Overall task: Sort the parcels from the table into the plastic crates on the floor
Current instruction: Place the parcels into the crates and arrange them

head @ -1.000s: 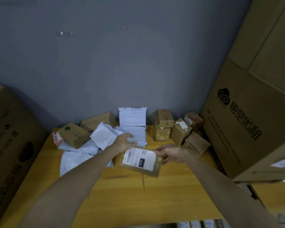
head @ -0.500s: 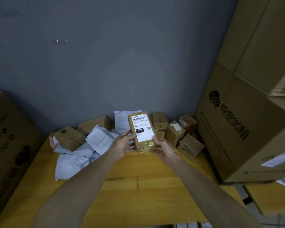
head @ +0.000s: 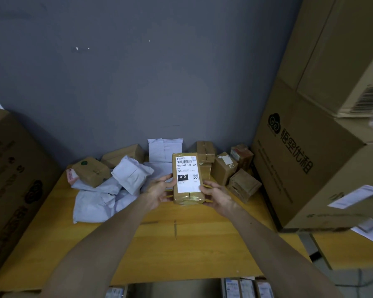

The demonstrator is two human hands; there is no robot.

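Far left, a large carton [head: 13, 190] stands against the desk [head: 181, 244]. Beside it, a heap of white mailers [head: 95, 201] and a brown parcel with a green sticker [head: 91, 172] lie unsorted at the back of the desk.

At centre, the left hand [head: 159, 191] grips the left edge of a taped brown parcel [head: 186, 179], fingers curled behind it and thumb on the front. The parcel is held upright above the desk, clear of the surface, with its white label [head: 186, 174] facing the person. The code "010" is legible. The right hand [head: 216, 195] holds the lower right corner, its fingers wrapped round it.

To the right, several small brown boxes [head: 224, 166] wait near a tall stack of cartons [head: 306, 168].

Assessment: the step in hand is reading the label to decide the destination. The next move calls for carrying the parcel down past the near edge to the matching crate. No crate is plainly visible, though labelled items [head: 241, 287] show below the desk.
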